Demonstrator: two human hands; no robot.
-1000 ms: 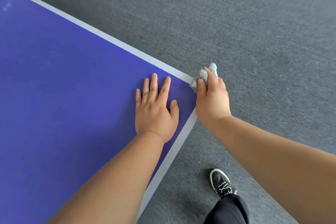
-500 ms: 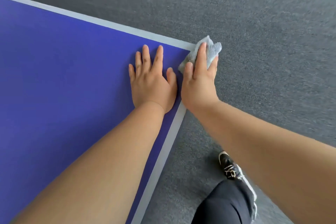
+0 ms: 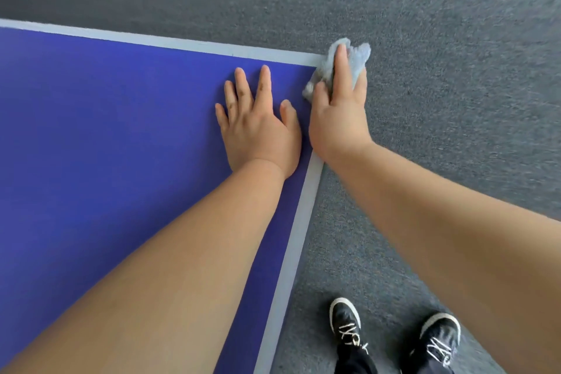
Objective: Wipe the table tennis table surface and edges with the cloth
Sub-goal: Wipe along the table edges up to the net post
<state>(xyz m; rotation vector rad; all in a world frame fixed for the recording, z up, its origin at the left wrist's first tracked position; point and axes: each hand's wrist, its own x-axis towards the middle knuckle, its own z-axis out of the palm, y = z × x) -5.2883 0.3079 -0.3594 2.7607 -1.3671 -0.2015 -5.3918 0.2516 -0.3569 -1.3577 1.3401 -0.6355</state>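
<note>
— From the head camera, where is the cloth (image 3: 349, 64)?

— Bunched at the corner of the blue table (image 3: 91, 146), over the pale border stripe (image 3: 182, 44). The right hand (image 3: 340, 112) presses it there, fingers closed around it, index finger stretched along its top.

— And the left hand (image 3: 258, 127)?

— Flat on the blue surface just beside the right, fingers straight and slightly spread, holding nothing.

— Anything below?

— Grey carpet (image 3: 455, 100), and two black shoes (image 3: 346, 322) with white laces near the table's side edge.
</note>
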